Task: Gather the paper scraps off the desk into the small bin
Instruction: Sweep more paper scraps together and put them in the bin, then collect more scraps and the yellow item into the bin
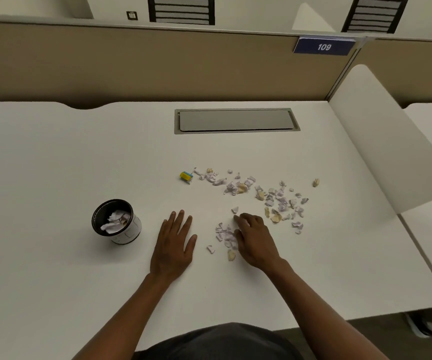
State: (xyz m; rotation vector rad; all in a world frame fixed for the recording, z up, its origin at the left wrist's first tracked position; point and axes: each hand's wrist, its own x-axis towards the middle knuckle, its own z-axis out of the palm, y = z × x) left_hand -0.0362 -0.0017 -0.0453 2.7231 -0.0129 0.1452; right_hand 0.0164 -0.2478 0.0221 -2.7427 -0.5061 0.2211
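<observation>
Resting flat on the tabletop (pixel 54 165), the left hand (pixel 173 245) is seen with fingers straight, its grip apart. The right hand (pixel 255 241) is laid over scraps (pixel 274 198), fingers bent; whether any are pinched cannot be told. Scraps are spread right of centre. The bin (pixel 116 221), left, is partly filled.

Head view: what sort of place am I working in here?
Probably a numbered study carrel or shared office desk: a white desk walled by a tan partition, a blue sign reading 109 on it, and a cable hatch set into the top.
</observation>
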